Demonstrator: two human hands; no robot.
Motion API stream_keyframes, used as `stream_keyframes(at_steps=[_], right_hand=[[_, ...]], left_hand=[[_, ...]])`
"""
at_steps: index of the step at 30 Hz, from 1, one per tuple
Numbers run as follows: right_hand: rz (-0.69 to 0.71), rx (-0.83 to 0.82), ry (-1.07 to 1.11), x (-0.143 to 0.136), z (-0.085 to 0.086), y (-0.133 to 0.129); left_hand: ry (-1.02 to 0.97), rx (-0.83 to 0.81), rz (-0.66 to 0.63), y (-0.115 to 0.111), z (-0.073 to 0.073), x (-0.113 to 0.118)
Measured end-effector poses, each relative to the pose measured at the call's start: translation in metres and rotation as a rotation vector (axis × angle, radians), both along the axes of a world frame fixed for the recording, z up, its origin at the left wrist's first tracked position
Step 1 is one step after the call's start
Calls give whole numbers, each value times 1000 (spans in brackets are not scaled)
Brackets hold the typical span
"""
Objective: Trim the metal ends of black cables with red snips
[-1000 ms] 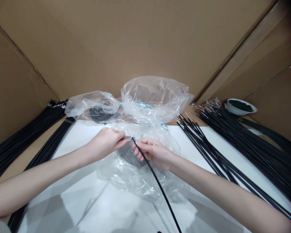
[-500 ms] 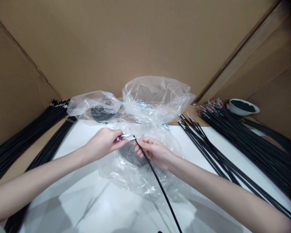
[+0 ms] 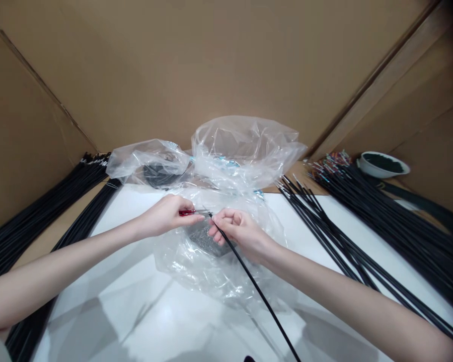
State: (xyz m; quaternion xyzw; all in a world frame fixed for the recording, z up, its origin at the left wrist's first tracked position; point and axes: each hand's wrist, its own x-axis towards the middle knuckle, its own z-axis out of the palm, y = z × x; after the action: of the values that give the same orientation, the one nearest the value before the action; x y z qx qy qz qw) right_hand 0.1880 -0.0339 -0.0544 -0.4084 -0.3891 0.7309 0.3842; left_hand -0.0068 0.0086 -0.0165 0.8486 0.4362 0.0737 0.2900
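White desk [image 3: 143, 301] boxed in by cardboard walls [image 3: 219, 65] at back and both sides. Black cable bundles along the left edge [image 3: 49, 211] and across the right side [image 3: 381, 231]; white bowl [image 3: 382, 164] at the far right corner. Open surface only near the front edge — clear plastic bags [image 3: 234, 166] fill the middle and back. Left hand [image 3: 168, 213], fingers pinched shut on a small red-handled tool [image 3: 191, 212] — tip meeting the cable end. Right hand [image 3: 236, 230], fingers curled tight around a single black cable [image 3: 249, 274]: thin, glossy, straight, running from mid-desk above the bag toward the front edge.
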Motion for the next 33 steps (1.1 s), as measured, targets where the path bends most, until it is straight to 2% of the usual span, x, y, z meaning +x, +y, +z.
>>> stream_keyframes(at_steps=[4, 10, 18, 22, 29, 33], right_hand=[[4, 13, -6, 1, 0, 1], [1, 8, 9, 2, 0, 2], [36, -228, 10, 2, 1, 14], [37, -273, -17, -3, -1, 20], [-7, -216, -41, -3, 0, 23], [-3, -246, -25, 1, 1, 24]], left_hand=[[-83, -104, -3, 2, -3, 2], [-117, -176, 35, 6, -8, 4], [-189, -450, 158, 11, -18, 3], [-188, -552, 185, 16, -21, 1], [-140, -466, 169, 24, -13, -1], [-103, -283, 119, 23, -11, -3]])
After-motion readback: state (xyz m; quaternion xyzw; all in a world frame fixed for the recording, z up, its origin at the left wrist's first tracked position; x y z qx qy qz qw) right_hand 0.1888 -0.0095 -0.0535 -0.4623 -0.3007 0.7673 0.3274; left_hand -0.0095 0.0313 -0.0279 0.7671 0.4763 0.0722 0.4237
